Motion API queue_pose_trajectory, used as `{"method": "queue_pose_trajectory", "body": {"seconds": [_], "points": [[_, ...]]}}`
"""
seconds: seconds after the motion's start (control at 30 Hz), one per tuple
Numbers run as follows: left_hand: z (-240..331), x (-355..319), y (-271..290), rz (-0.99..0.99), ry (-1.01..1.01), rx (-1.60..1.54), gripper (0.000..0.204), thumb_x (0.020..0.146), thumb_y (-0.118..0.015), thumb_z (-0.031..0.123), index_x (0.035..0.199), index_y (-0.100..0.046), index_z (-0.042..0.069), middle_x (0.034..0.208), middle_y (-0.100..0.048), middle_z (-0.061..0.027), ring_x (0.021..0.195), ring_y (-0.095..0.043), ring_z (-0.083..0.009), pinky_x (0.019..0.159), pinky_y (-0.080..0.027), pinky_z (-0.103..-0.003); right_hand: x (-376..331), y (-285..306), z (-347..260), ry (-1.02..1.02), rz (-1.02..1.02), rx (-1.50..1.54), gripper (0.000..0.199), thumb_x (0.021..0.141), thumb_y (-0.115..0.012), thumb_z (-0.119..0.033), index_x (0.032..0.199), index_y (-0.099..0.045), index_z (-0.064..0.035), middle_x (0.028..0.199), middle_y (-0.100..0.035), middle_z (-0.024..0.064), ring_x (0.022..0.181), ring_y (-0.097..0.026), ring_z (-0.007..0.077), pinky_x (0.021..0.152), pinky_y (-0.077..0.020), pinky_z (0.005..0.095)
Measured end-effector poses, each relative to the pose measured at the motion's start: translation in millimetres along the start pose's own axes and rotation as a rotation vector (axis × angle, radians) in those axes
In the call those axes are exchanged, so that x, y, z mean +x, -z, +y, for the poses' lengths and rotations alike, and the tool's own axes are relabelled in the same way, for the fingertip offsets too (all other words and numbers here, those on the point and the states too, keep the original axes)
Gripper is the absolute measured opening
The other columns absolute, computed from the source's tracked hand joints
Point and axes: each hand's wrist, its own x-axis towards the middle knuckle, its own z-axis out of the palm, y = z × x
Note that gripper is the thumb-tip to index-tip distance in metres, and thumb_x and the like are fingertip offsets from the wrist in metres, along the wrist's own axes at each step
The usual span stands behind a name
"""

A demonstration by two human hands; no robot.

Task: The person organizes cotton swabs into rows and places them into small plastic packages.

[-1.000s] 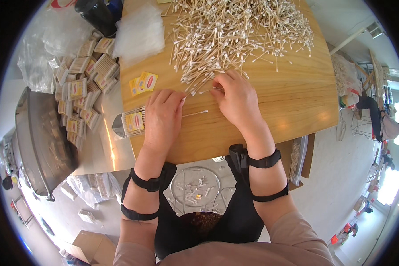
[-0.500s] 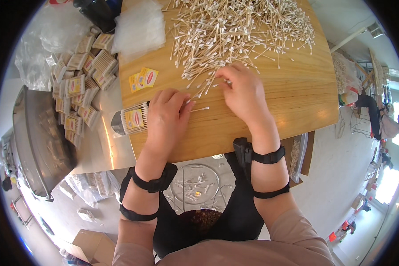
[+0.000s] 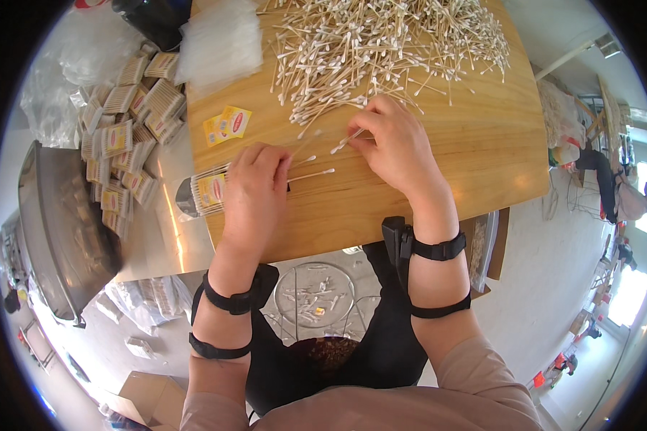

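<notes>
My right hand (image 3: 402,147) pinches a few wooden cotton swabs (image 3: 343,141) between thumb and fingertips, just in front of the big swab pile (image 3: 366,50). To its left my left hand (image 3: 255,190) is closed, slightly blurred, with cotton swabs (image 3: 310,174) sticking out rightward past its fingers. Partly under the left hand lies a clear pack of swabs (image 3: 208,192) with a yellow card in it; its right end is hidden by the hand. Two yellow cards (image 3: 228,125) overlap on the wood beyond that hand.
A heap of filled swab packs (image 3: 126,136) covers the metal surface at left, beside a grey tub (image 3: 57,230). Clear plastic bags (image 3: 221,43) lie stacked at the table's far left. The wooden table (image 3: 474,158) ends just before my lap.
My left hand has shifted a little left, away from the right hand. My right hand has drawn slightly back from the pile, with swabs in its fingers.
</notes>
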Motion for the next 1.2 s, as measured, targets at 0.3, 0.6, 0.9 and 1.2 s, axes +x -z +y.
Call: {"method": "queue_pose_trajectory", "body": {"seconds": [0.3, 0.6, 0.9, 1.2], "points": [[-3.6, -0.9, 6.2, -0.062, -0.065, 0.023, 0.009, 0.085, -0.067, 0.001, 0.093, -0.070, 0.002, 0.088, -0.064, -0.0108, 0.083, -0.062, -0.0314, 0.071, -0.050, -0.038, 2.8, 6.2, -2.0, -0.069, 0.048, 0.127, 0.008, 0.078, -0.076, -0.010, 0.081, -0.069, -0.0107, 0.086, -0.059, 0.0051, 0.084, -0.063, 0.0266, 0.071, -0.0513, 0.0393], [-4.3, 1.3, 6.9, 0.013, -0.008, -0.096, 0.015, 0.088, -0.065, -0.001, 0.102, -0.066, 0.001, 0.092, -0.064, -0.0132, 0.082, -0.062, -0.0313, 0.071, -0.050, -0.040, 2.3, -27.4, -35.4, 0.140, -0.002, 0.077, 0.006, 0.081, -0.067, -0.004, 0.082, -0.068, -0.0098, 0.084, -0.062, 0.0062, 0.086, -0.063, 0.0287, 0.072, -0.0522, 0.0411], [0.9, 11.1, -19.6, 0.062, -0.055, -0.018, 0.015, 0.086, -0.070, 0.009, 0.099, -0.065, 0.004, 0.093, -0.062, -0.0119, 0.087, -0.061, -0.0338, 0.074, -0.051, -0.044, 4.3, 11.8, 4.5, -0.095, 0.018, 0.089, 0.014, 0.076, -0.076, -0.007, 0.089, -0.071, -0.0091, 0.089, -0.064, 0.0072, 0.089, -0.063, 0.0292, 0.075, -0.0510, 0.0393], [5.2, 21.2, -25.4, 0.059, 0.068, 0.079, 0.011, 0.087, -0.071, 0.013, 0.093, -0.067, 0.005, 0.086, -0.061, -0.0085, 0.072, -0.063, -0.0258, 0.064, -0.051, -0.037, 4.7, -0.6, -3.8, -0.007, -0.026, 0.011, 0.009, 0.076, -0.077, -0.009, 0.081, -0.069, -0.0109, 0.088, -0.060, 0.0050, 0.092, -0.061, 0.0278, 0.079, -0.0505, 0.0404]]}}
